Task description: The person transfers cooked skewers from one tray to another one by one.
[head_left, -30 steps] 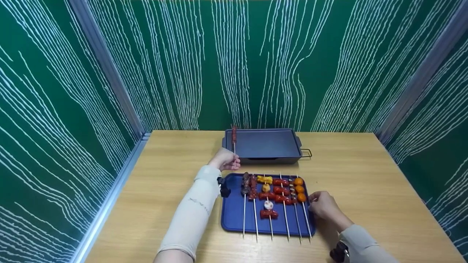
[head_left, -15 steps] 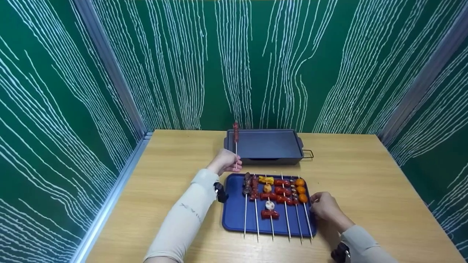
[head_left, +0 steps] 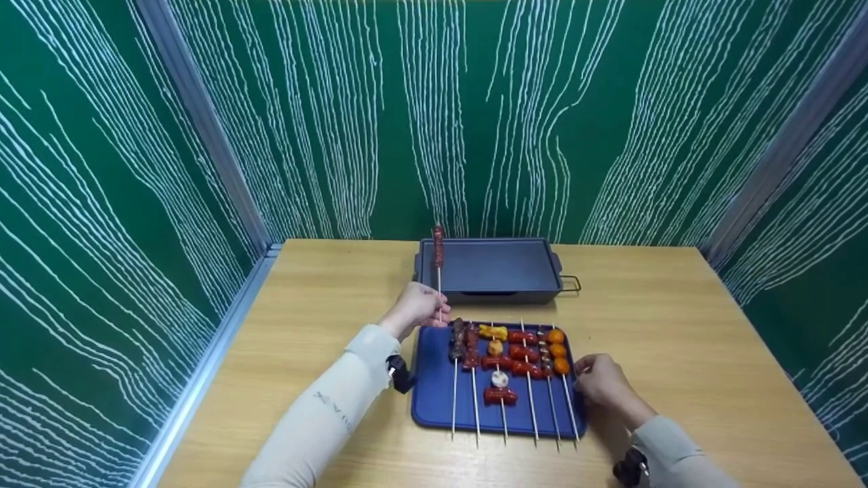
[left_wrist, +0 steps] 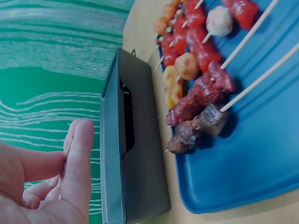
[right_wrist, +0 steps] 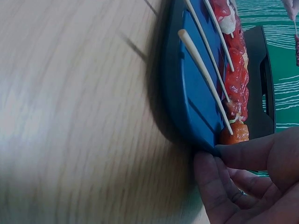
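Observation:
My left hand [head_left: 422, 306] pinches the bare stick of a meat skewer [head_left: 438, 247], its dark red meat pointing away from me. In the head view the skewer overlaps the left end of the dark grill box [head_left: 502, 266]. The left wrist view has only the stick's end between thumb and fingers. My right hand [head_left: 602, 381] pinches the right rim of the blue tray [head_left: 434, 407], as the right wrist view [right_wrist: 247, 177] also has it. Several skewers lie on that tray: dark meat [left_wrist: 198, 128], red meat [left_wrist: 201, 93], red sausage pieces [head_left: 523, 354] and orange balls [head_left: 557, 351].
The grill box stands at the back of the wooden table [head_left: 325, 285], with a wire handle [head_left: 571, 285] on its right. Skewer sticks jut past the tray's near edge. Green panels [head_left: 305, 135] with white lines enclose the table behind and at both sides.
My left hand has drawn back slightly toward the tray's far edge, still holding the meat skewer over the grill box's left end. My right hand stays at the tray's rim.

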Available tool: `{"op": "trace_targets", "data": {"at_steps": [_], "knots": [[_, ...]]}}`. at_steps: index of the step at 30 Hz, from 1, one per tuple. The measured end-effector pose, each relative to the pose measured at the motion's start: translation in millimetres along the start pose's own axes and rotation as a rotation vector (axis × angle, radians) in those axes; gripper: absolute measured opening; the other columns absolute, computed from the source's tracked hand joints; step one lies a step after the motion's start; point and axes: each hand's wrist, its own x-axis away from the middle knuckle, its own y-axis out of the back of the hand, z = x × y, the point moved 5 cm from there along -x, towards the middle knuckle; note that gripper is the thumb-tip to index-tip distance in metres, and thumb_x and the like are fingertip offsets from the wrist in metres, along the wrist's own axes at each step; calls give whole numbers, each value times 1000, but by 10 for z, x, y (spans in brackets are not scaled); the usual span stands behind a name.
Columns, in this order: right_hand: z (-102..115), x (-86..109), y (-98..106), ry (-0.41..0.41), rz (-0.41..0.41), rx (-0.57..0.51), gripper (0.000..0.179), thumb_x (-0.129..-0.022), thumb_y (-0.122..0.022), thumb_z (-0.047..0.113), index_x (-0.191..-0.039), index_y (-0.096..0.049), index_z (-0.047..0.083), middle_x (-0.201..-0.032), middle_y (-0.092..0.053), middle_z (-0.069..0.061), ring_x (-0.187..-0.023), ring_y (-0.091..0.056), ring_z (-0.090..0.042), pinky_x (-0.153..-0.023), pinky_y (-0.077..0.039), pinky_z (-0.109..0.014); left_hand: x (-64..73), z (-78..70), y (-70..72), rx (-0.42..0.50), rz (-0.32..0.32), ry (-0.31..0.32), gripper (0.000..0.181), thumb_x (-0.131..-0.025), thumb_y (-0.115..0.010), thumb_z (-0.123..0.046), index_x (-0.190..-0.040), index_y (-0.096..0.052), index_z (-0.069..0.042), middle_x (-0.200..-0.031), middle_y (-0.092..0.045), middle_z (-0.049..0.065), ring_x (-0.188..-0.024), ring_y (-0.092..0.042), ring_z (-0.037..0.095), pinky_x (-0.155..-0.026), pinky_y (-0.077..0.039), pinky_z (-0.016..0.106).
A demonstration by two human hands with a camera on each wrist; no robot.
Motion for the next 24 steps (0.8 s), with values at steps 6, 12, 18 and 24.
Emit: {"op": "trace_targets", "data": {"at_steps": [6, 12, 18, 24], "knots": [[2, 1, 0, 8, -8, 0, 18, -77, -64, -10, -95, -67, -7, -79, -60, -10, -56, -60, -16, -43, -54, -24, 125, 73, 13, -14, 3, -11, 20, -105, -49, 5, -104, -68, 8, -83, -69, 10, -64, -70, 15, -70, -71, 31], [-3, 25, -11, 6, -5, -24, 20, -77, -65, -9, -97, -67, -8, -82, -63, -11, -59, -63, -17, -45, -59, -26, 260, 216, -23, 2, 14, -8, 19, -101, -49, 9, -104, -67, 12, -81, -68, 10, -61, -68, 14, -64, -69, 28], [-2, 23, -11, 5, -1, -24, 19, -77, -66, -11, -96, -66, -8, -81, -62, -11, -59, -63, -18, -45, -59, -26, 394, 347, -67, 7, 13, 11, 17, -101, -49, 10, -99, -66, 10, -79, -66, 9, -60, -67, 14, -63, -69, 29], [6, 21, -11, 13, -6, -32, 19, -76, -65, -12, -95, -67, -9, -79, -61, -10, -58, -62, -18, -45, -58, -26, 541, 498, -91, 11, 4, 24, 17, -102, -51, 9, -96, -66, 5, -80, -67, 10, -58, -66, 14, -58, -67, 27]]}}
